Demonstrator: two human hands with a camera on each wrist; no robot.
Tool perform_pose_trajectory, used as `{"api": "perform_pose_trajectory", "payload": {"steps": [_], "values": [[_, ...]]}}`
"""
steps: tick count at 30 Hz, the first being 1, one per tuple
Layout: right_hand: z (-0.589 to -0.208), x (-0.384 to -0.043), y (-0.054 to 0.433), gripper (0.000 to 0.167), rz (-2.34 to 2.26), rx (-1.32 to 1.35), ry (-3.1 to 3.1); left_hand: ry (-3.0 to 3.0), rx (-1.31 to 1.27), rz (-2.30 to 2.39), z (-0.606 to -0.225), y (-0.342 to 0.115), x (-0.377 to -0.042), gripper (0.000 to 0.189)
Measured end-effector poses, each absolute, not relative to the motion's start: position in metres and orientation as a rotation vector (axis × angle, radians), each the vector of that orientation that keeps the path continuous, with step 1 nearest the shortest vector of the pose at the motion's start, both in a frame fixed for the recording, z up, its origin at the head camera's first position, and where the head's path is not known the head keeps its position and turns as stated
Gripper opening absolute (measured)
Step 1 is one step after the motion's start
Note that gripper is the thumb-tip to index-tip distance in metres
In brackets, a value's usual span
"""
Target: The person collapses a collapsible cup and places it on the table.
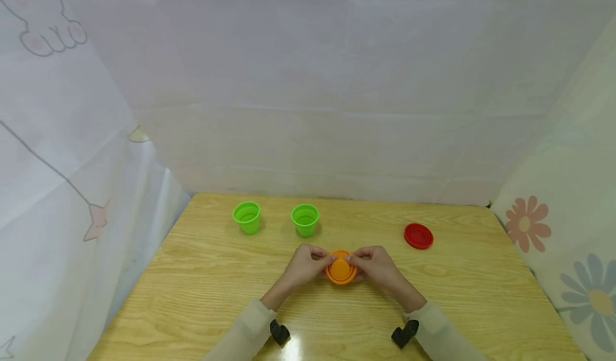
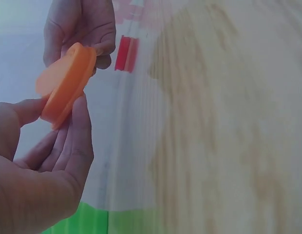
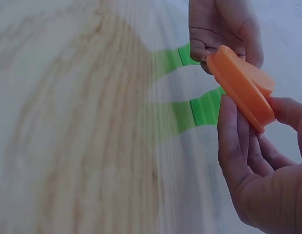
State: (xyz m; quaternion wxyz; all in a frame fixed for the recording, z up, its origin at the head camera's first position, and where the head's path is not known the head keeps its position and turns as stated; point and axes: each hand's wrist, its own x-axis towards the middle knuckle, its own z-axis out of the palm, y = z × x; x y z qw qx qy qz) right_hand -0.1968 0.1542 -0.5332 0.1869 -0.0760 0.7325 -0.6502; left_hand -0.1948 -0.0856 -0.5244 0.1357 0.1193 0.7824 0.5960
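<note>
An orange collapsible cup (image 1: 341,268), mostly folded flat, is held above the table between both hands. My left hand (image 1: 307,265) pinches its left edge, thumb on the near face and fingers behind. On the opposite edge my right hand (image 1: 379,266) pinches it the same way. In the left wrist view the orange cup (image 2: 68,85) is tilted, with its middle bulging out past the rim. The right wrist view shows the same cup (image 3: 241,87) from the other side, fingertips along its rim.
Two green collapsible cups, one at left (image 1: 247,217) and one nearer the middle (image 1: 305,220), stand expanded beyond the hands. A red collapsible cup (image 1: 418,236) lies flat at the right. The wooden table (image 1: 202,291) meets white cloth hangings (image 1: 308,136) at its back and sides.
</note>
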Motion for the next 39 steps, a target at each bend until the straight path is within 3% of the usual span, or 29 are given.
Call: {"api": "perform_pose_trajectory", "payload": {"steps": [22, 39], "values": [[-0.527, -0.193, 0.156, 0.027, -1.732, -0.327, 2.205, 2.288, 0.292, 1.676, -0.512, -0.079, -0.187, 0.030], [-0.529, -0.190, 0.158, 0.048, -1.876, -0.258, 1.923, 2.312, 0.256, 1.696, -0.514, -0.082, -0.193, 0.033]]}}
